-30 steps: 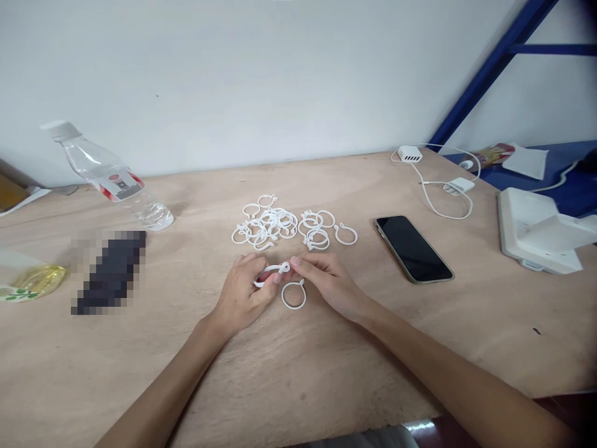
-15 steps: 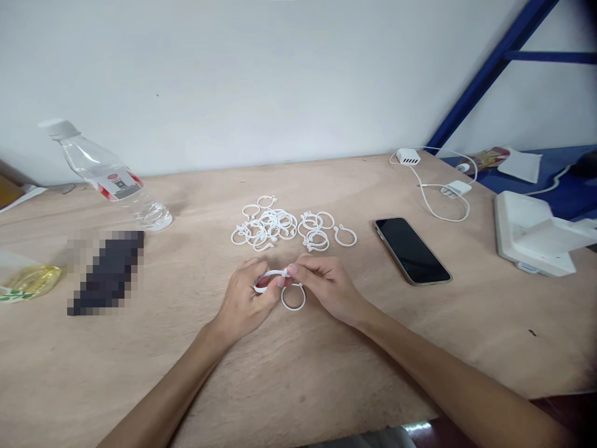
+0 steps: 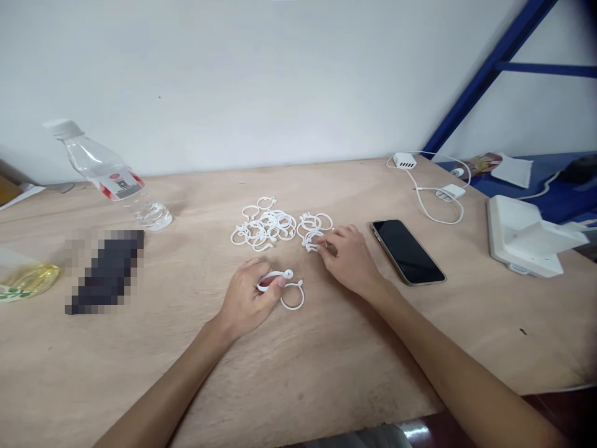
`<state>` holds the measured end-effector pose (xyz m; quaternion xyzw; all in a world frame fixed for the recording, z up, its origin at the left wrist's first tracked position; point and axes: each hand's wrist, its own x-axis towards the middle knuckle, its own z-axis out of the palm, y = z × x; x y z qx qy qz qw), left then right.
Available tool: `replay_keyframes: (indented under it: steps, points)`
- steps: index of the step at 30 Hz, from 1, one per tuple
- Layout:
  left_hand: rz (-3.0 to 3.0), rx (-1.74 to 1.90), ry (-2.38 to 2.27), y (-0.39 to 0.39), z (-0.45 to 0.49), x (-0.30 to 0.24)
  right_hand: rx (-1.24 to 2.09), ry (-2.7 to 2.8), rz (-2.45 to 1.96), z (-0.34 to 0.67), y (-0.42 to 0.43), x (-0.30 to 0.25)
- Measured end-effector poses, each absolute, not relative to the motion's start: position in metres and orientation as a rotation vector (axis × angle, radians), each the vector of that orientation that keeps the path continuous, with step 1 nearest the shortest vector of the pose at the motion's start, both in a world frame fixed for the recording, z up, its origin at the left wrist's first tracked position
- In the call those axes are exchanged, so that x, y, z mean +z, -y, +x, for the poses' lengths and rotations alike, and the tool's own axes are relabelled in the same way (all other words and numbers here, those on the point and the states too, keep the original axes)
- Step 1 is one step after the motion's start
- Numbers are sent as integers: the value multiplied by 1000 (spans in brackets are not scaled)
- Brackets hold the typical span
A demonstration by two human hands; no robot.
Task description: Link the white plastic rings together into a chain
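Observation:
My left hand (image 3: 246, 295) rests on the wooden table (image 3: 298, 361) with its fingers curled round a white plastic ring (image 3: 275, 275). A second white ring (image 3: 293, 295) hangs from the first and lies flat on the wood. My right hand (image 3: 351, 256) has reached to the right end of a pile of several white rings (image 3: 273, 225). Its fingertips are pinched on a ring there (image 3: 311, 244), while the rest of that ring is hidden under the fingers.
A black phone (image 3: 407, 250) lies just right of my right hand. A clear water bottle (image 3: 109, 177) lies at the back left, a blurred dark object (image 3: 106, 270) in front of it. White chargers with cable (image 3: 422, 180) and a white device (image 3: 527, 236) sit at the right.
My right hand has let go of the ring held by my left hand and moved right and back to the pile. My left hand keeps its ring in place.

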<state>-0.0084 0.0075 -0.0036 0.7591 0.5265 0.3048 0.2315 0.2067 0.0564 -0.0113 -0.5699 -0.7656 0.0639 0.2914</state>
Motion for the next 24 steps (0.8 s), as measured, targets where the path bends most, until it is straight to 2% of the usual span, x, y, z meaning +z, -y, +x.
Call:
replay_keyframes:
  steps: [5,15,24]
  points:
    - [2135,838,-1367,-7,-9,-2,272,1979,-1446,204,-56,-12]
    - [2260,816,-1305,-6,-9,-3,1182,1304,-1220,191,-50,3]
    - [2148,892,-1477,-8,-8,-9,1460,1104,-1005,176,-41,-1]
